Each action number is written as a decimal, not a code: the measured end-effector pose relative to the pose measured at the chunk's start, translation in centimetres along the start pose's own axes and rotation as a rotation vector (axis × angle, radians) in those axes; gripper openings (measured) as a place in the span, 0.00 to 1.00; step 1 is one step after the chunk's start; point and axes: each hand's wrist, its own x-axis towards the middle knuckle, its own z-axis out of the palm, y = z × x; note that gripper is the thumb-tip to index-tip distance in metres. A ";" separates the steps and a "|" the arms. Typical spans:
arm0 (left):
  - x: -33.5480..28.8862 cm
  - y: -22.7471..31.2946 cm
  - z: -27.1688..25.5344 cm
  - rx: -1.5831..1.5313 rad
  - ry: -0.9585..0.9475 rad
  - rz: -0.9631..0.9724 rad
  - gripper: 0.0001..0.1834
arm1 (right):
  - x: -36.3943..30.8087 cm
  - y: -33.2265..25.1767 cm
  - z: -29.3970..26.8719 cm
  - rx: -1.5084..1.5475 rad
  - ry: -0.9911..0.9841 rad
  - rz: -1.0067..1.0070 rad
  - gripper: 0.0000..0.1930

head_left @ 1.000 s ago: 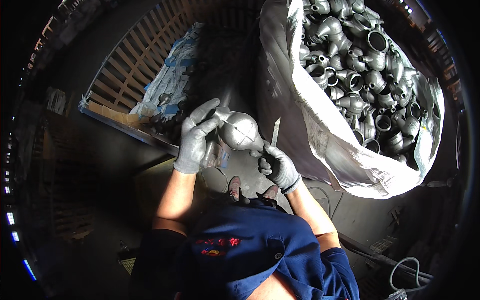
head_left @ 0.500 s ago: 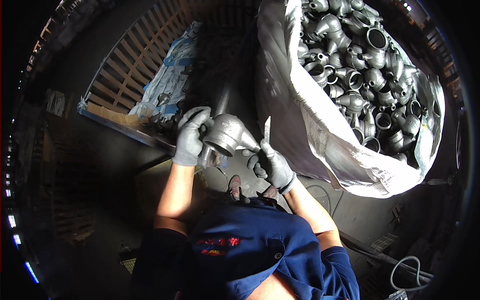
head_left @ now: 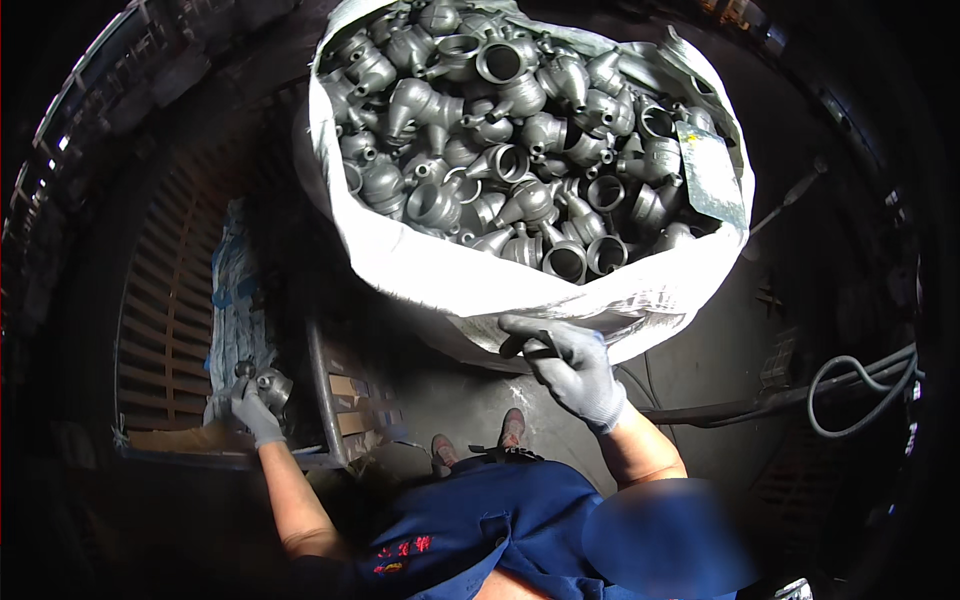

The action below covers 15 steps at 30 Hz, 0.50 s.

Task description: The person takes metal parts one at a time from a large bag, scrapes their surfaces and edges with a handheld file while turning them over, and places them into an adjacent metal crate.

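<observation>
My left hand (head_left: pixel 254 408), in a grey glove, is stretched down to the left and closed around a grey metal casting (head_left: pixel 268 386) held over a wooden pallet (head_left: pixel 165 330). My right hand (head_left: pixel 570 365), also gloved, hovers just below the front rim of a big white bulk bag (head_left: pixel 470 275). Its fingers curl around a small dark tool (head_left: pixel 530 345). The bag is filled with several grey metal castings (head_left: pixel 520 150) with round openings and tapered necks.
A blue and white sack (head_left: pixel 232 290) lies on the pallet beside my left hand. A metal bar (head_left: pixel 325 390) stands between pallet and bag. Hoses and cables (head_left: pixel 850 385) run across the dark floor at right. My shoes (head_left: pixel 478 445) show below the bag.
Before, both hands held one casting in front of me. Now my left hand has carried it down to the pallet on the left, and my right hand has moved toward the bag's rim.
</observation>
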 end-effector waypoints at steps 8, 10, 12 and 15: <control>-16.6 25.7 20.7 -0.199 -0.713 0.485 0.13 | 2.2 2.6 -9.4 -0.773 0.287 -0.044 0.17; -19.6 27.7 25.1 -0.155 -1.009 0.672 0.14 | 1.3 2.8 -9.9 -0.899 0.182 0.154 0.10; -21.7 28.1 28.7 -0.060 -1.150 0.822 0.13 | -0.5 3.0 -9.8 -0.966 0.111 0.141 0.08; -23.4 23.9 32.7 0.279 -1.239 1.012 0.19 | -3.2 4.3 -9.7 -0.780 0.178 -0.008 0.05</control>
